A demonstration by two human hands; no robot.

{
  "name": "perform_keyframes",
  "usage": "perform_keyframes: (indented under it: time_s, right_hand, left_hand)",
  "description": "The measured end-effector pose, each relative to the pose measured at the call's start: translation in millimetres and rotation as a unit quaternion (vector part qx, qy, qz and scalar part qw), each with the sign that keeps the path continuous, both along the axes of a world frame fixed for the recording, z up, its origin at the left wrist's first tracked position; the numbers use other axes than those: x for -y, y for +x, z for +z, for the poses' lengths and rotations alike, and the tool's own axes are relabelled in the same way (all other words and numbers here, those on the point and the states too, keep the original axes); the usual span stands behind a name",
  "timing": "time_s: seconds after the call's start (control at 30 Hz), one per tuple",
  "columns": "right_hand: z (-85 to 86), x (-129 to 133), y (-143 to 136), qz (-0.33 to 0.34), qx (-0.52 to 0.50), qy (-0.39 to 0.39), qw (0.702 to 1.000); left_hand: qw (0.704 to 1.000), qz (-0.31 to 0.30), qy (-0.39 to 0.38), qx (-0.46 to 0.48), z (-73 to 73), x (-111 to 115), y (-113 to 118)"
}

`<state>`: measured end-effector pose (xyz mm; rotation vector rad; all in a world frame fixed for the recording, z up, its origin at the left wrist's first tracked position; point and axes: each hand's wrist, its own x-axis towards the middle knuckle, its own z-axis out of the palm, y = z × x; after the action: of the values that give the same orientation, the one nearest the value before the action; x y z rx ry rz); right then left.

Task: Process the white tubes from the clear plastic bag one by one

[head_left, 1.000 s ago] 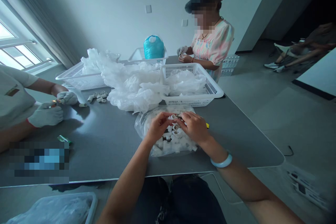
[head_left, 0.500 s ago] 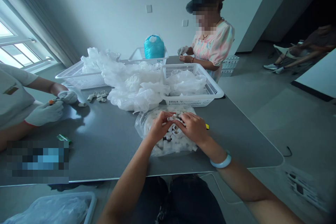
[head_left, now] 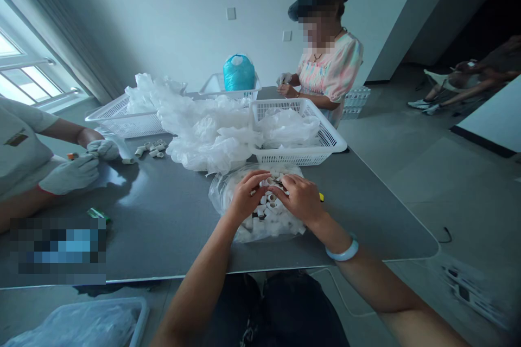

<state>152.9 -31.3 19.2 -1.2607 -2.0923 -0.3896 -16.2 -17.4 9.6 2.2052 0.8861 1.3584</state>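
Above a clear plastic bag (head_left: 220, 195) full of small white pipe fittings (head_left: 272, 207), my two hands meet at one white pipe fitting (head_left: 267, 181). My left hand (head_left: 246, 194) has its fingers and thumb closed around the left side of it. From the right, my right hand (head_left: 302, 198) is closed on it too, thumb in front; its fingertips are partly hidden. The loose fittings lie in the bag just below my hands. A yellow object (head_left: 321, 197) shows in part beside my right hand.
White baskets (head_left: 301, 158) with crumpled plastic bags (head_left: 203, 130) stand ahead. At left, a co-worker's gloved hands (head_left: 71, 173) work near several fittings (head_left: 150, 148) and a green object (head_left: 99, 215). Another person (head_left: 331, 65) stands beyond. A basket (head_left: 142, 320) sits below the table edge.
My left fingers have loosened and shifted slightly around the fitting, which shows more now. The left co-worker's gloved hands have moved a little, with the orange piece shifting left.
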Motion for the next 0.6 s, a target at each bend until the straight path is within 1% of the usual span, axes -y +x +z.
perform_keyframes:
  time_s: [0.1,0.17,0.3,0.4,0.47,0.6]
  right_hand:
    - [-0.2,1.1,-0.3,-0.003,0.001,0.000,1.000]
    - [-0.6,1.7,-0.3,-0.001,0.003,-0.010,1.000]
    - [-1.0,1.4,-0.1,0.003,0.004,-0.026,1.000]
    - [-0.7,0.5,-0.8,-0.003,0.005,-0.017,1.000]
    - [-0.7,0.5,-1.9,-0.006,0.004,-0.004,1.000]
    - [-1.3,1.8,-3.7,0.002,0.006,-0.008,1.000]
  left_hand:
    - [0.999,0.039,0.037,-0.007,-0.9,-0.4,0.1]
    - [0.997,0.054,0.047,-0.016,-1.5,-0.8,0.0]
    - [0.995,0.069,0.053,-0.044,-2.1,-1.4,-0.2]
    - [0.995,0.073,0.059,-0.045,-3.0,-1.3,-0.2]
    - [0.995,0.070,0.052,-0.045,-4.4,-0.8,-0.5]
    - [0.995,0.073,0.003,-0.063,-8.3,0.6,-0.8]
